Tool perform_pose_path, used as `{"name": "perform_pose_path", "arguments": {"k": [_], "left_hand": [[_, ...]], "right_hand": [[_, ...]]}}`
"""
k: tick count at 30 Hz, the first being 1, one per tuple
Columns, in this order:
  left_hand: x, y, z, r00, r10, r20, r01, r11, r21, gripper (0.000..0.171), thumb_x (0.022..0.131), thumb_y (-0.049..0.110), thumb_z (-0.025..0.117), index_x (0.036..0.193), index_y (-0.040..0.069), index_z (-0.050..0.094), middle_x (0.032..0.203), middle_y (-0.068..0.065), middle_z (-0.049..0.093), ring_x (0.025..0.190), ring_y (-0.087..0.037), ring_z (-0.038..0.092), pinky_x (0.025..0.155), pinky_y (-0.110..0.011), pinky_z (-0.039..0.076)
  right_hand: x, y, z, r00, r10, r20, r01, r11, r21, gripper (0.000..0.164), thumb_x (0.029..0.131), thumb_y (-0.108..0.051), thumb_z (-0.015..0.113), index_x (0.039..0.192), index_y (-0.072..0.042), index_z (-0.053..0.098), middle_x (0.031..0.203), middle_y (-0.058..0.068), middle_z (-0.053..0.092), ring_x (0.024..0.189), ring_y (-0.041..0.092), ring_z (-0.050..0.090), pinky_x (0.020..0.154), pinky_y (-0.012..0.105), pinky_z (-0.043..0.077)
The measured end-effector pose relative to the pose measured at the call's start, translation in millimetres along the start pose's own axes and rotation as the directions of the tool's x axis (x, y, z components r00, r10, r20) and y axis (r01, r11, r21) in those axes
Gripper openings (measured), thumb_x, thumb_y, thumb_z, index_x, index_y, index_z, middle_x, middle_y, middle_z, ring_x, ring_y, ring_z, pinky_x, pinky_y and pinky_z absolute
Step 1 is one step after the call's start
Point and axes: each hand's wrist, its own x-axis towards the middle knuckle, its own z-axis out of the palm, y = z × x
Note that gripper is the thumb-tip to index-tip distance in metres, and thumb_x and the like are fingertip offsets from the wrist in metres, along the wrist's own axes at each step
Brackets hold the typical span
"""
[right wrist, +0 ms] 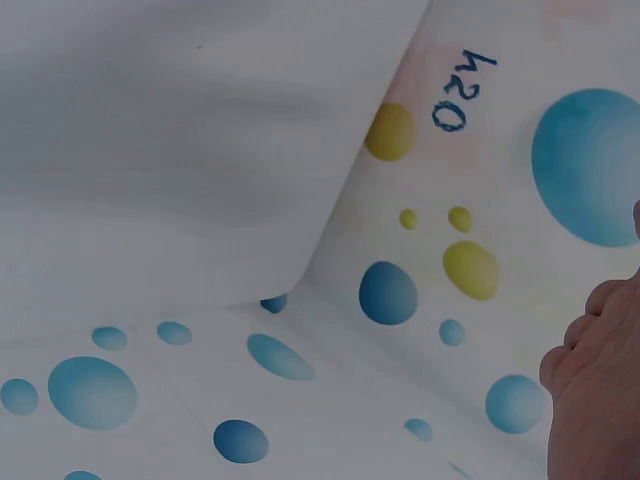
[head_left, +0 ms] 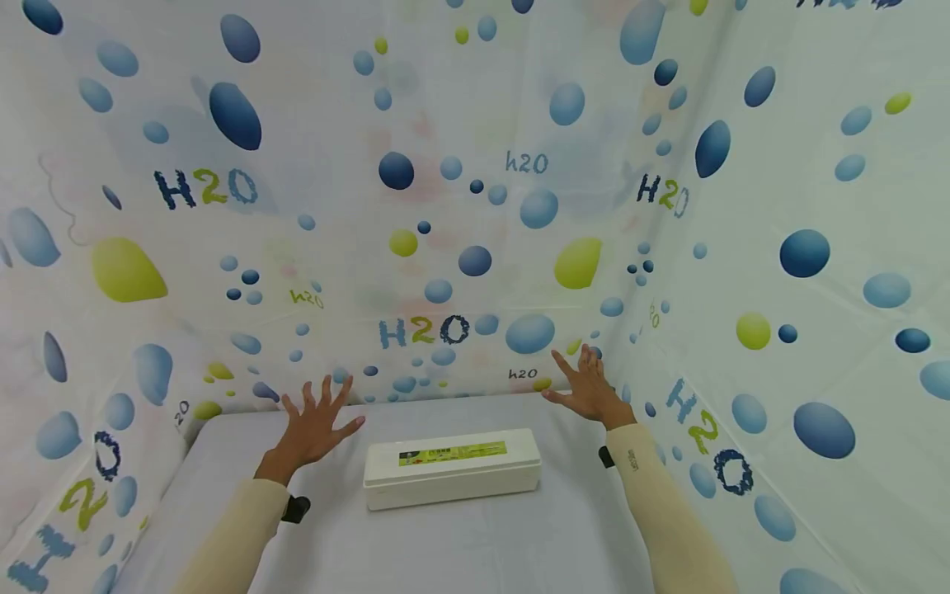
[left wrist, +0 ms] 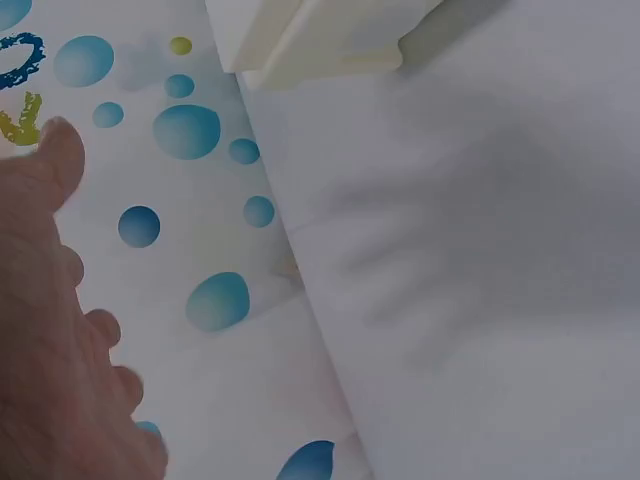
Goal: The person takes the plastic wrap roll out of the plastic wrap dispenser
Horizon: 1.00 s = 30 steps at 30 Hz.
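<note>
A long white box (head_left: 454,487) with a yellow-green label (head_left: 453,453) on its lid lies on the table, between the two hands. To its left, the left hand (head_left: 312,429) is raised with fingers spread and holds nothing. Beyond its right end, the right hand (head_left: 586,388) also hovers with spread fingers and nothing in it. Part of the box (left wrist: 330,45) shows at the top of the left wrist view, apart from the left hand (left wrist: 70,330). Only the edge of the right hand (right wrist: 600,370) appears in the right wrist view.
The table (head_left: 416,544) has a pale cover. Behind it and along both sides hangs a white curtain (head_left: 341,256) printed with blue and green drops and H2O lettering. The table's back right corner (right wrist: 290,285) meets the curtain. Dark straps sit at both wrists.
</note>
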Motion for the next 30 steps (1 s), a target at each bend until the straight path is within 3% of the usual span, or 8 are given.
{"name": "perform_pose_path", "arguments": {"k": [3,6,9,12,15,20,25,30], "left_hand": [[-7.0,-3.0,1.6,0.997,-0.021,0.069,0.028,0.993,-0.113,0.077,0.115,0.046,0.048,0.171,-0.001,0.025,0.171,-0.043,0.022,0.154,-0.075,0.019,0.121,-0.093,0.008],[-15.1,-6.9,8.3,0.997,-0.018,0.07,0.032,0.979,-0.2,0.062,0.117,0.025,0.05,0.162,-0.015,0.035,0.162,-0.042,0.042,0.147,-0.066,0.044,0.123,-0.079,0.034],[-23.0,-10.0,18.7,0.999,-0.033,0.022,0.038,0.955,-0.294,0.045,0.111,0.009,0.058,0.144,-0.022,0.056,0.131,-0.038,0.071,0.113,-0.052,0.073,0.096,-0.055,0.064],[-31.2,-10.5,30.4,0.992,-0.123,0.01,0.116,0.901,-0.419,0.032,0.105,0.003,0.066,0.129,-0.017,0.07,0.1,-0.025,0.082,0.079,-0.032,0.08,0.067,-0.03,0.064],[-38.3,-11.0,40.5,0.982,-0.189,0.025,0.176,0.844,-0.506,0.029,0.1,-0.001,0.072,0.125,-0.014,0.074,0.092,-0.021,0.082,0.067,-0.023,0.078,0.059,-0.022,0.061],[-46.0,-14.3,48.6,0.993,-0.107,0.056,0.119,0.8,-0.588,0.052,0.085,-0.013,0.078,0.136,-0.013,0.067,0.124,-0.034,0.074,0.097,-0.038,0.079,0.072,-0.029,0.067],[-49.9,-14.8,56.4,0.984,-0.009,0.177,0.125,0.745,-0.656,0.087,0.077,-0.005,0.094,0.152,-0.013,0.051,0.154,-0.039,0.054,0.139,-0.058,0.055,0.105,-0.053,0.064],[-53.2,-9.9,76.2,0.972,-0.023,0.235,0.172,0.753,-0.635,0.106,0.069,0.012,0.105,0.157,-0.008,0.049,0.162,-0.033,0.05,0.153,-0.057,0.043,0.12,-0.062,0.05]], "right_hand": [[-0.2,-3.3,-0.2,1.0,0.007,0.005,-0.007,1.0,0.008,0.091,0.107,-0.05,0.064,0.175,-0.012,0.018,0.171,0.048,-0.013,0.161,0.068,-0.011,0.134,0.078,0.0],[-0.6,-6.1,-0.8,1.0,0.006,0.0,-0.006,1.0,0.014,0.09,0.107,-0.048,0.064,0.175,-0.011,0.018,0.171,0.047,-0.013,0.161,0.067,-0.009,0.134,0.077,0.002],[-1.2,-6.7,0.6,1.0,0.01,0.004,-0.01,1.0,0.007,0.092,0.107,-0.051,0.063,0.176,-0.012,0.017,0.173,0.046,-0.01,0.163,0.066,-0.006,0.134,0.077,0.006],[-1.8,-5.4,4.3,1.0,0.014,0.02,-0.014,1.0,0.007,0.095,0.106,-0.057,0.062,0.176,-0.013,0.016,0.174,0.044,-0.007,0.164,0.064,-0.003,0.134,0.077,0.01],[-3.9,-3.1,9.6,1.0,0.008,0.018,-0.009,1.0,0.024,0.096,0.105,-0.058,0.063,0.175,-0.009,0.019,0.175,0.044,0.0,0.165,0.063,0.001,0.134,0.078,0.011],[-5.2,0.3,15.9,1.0,0.018,0.024,-0.019,0.999,0.037,0.097,0.104,-0.057,0.064,0.174,-0.006,0.02,0.176,0.041,0.001,0.166,0.059,0.001,0.136,0.074,0.009],[-4.1,0.2,17.9,0.999,0.029,0.026,-0.03,0.998,0.047,0.098,0.104,-0.06,0.063,0.175,-0.008,0.019,0.177,0.04,-0.001,0.167,0.059,0.001,0.134,0.077,0.011],[-3.3,-5.2,17.5,0.998,0.047,0.046,-0.05,0.997,0.054,0.099,0.103,-0.061,0.063,0.175,-0.009,0.019,0.178,0.038,-0.001,0.166,0.06,0.001,0.13,0.082,0.016]]}}
